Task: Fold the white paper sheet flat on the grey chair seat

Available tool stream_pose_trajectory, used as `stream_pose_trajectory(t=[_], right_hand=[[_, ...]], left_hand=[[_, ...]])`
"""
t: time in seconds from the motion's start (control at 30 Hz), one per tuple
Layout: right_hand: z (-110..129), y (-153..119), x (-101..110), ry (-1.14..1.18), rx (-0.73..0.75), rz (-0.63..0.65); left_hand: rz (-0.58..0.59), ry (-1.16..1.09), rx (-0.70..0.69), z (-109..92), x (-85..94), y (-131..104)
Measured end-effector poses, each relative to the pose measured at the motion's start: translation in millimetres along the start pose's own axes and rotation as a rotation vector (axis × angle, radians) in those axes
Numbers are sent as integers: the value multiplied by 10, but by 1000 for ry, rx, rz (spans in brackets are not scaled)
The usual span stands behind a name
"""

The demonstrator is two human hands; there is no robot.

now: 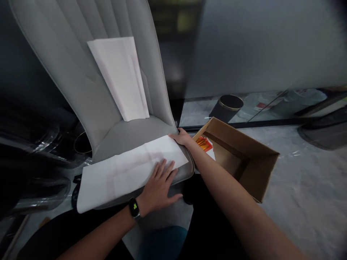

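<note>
A long folded white paper sheet [127,168] lies across the front of a grey padded chair [135,135], its left end hanging past the seat edge. My left hand [158,187], with a smart band on the wrist, rests with spread fingers on the sheet's near edge. At the sheet's far right corner is my right hand [183,137], closed at the seat's side edge with one digit over the paper. Its other fingers are mostly hidden. Another folded white paper [121,77] leans upright against the chair's backrest.
An open cardboard box [244,155] stands on the floor to the right, with orange-and-white packets [204,144] at its left side. Behind it is a glass panel [257,47] with a dark bin [226,108] visible. Clear plastic-wrapped items [51,191] are on the left.
</note>
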State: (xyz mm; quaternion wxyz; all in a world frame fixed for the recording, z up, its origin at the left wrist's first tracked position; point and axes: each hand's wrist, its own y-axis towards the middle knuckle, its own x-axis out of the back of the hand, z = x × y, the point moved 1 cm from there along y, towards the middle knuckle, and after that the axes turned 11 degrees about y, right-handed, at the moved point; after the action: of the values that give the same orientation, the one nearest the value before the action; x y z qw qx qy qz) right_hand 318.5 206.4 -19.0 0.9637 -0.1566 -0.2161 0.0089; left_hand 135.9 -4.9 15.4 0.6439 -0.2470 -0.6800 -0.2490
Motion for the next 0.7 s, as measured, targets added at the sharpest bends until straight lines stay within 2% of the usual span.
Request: stream_pose_trajectory(t=[0.17,0.33,0.4,0.5,0.6,0.7], right_hand=[[-17,-5,13,25,-20,17],[-35,-13,26,37,-24,9],[-41,-16,20,42,-28,9],[-43,-27,11,51,-34,12],[-31,-50,11,54,-39,15],[-14,-75,16,44,-41,11]], left_hand=[[15,39,50,-112,-39,-208],[43,102,60,-128,-17,-438],[58,116,59,-126,45,-544],[87,121,66,-141,235,-619],[95,55,94,-187,458,-471],[36,-41,117,-262,507,-96]])
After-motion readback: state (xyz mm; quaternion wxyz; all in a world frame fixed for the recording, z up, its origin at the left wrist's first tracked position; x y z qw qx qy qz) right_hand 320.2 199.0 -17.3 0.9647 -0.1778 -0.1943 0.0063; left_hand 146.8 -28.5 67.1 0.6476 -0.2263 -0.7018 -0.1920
